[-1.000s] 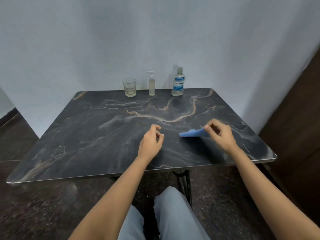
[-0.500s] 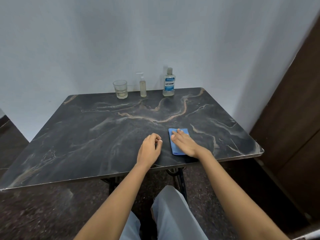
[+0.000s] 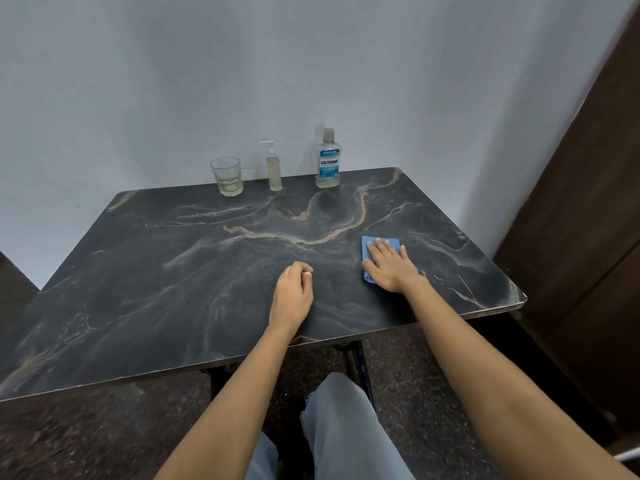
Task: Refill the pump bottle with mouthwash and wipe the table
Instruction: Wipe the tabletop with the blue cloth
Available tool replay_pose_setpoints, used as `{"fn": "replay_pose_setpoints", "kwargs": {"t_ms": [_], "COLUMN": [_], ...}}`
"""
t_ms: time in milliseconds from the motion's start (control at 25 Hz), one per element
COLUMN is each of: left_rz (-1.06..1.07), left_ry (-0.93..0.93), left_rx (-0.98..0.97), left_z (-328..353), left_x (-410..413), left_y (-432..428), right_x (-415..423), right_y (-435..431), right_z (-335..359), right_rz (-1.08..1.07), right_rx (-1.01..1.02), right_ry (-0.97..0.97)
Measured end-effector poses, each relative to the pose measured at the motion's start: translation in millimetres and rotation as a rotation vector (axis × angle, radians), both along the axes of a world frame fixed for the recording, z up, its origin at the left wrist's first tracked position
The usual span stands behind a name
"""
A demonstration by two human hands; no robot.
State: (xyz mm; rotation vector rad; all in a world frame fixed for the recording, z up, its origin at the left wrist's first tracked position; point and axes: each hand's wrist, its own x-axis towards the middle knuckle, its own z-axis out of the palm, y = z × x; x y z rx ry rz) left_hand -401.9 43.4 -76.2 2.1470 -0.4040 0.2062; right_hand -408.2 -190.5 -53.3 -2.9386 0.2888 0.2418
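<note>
From the head camera, the dark marble-patterned table [image 3: 173,289] fills the middle of the view, set against a pale wall. The right hand [image 3: 391,268] lies flat on a folded blue cloth [image 3: 364,252] on the right part of the tabletop, fingers straight and spread a little, palm pressing down. The cloth shows only along its far and left edges, with the rest hidden under the hand.

The left hand [image 3: 292,296] rests on the table near the front edge, just left of the right hand but apart from it and from the cloth. Its fingers are curled in with the thumb against the forefinger, and it holds nothing.

Along the far edge, well away from both hands, three things stand upright in a row. From left to right they are a drinking glass [image 3: 227,176] with a little pale liquid at the bottom, a slim pump bottle [image 3: 273,168], and a Listerine mouthwash bottle [image 3: 328,159] with its cap on. A dark wooden panel [image 3: 588,202] stands to the right of the table.
</note>
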Motion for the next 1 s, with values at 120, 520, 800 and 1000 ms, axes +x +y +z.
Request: {"fn": "replay_pose_setpoints", "kwargs": {"t_ms": [120,520,800,1000], "left_rz": [0.055,0.105,0.113,0.108], "left_ry": [0.017,0.039,0.045,0.059], "left_rx": [-0.09,-0.114,-0.134,-0.085], "left_z": [-1.4,1.3,1.3,1.6], "left_x": [1.8,-1.5,-0.7,1.0], "left_y": [1.1,0.7,1.3,-0.3], "right_x": [12.3,56.1,8.1,63.4], "right_y": [58.4,11.3,24.5,-32.8], "right_z": [-2.5,5.3,-1.6,6.9], "right_rz": [0.167,0.029,0.711,0.077], "right_rx": [-0.001,0.013,-0.008,-0.078], "right_ry": [-0.035,-0.024,-0.073,-0.022]}}
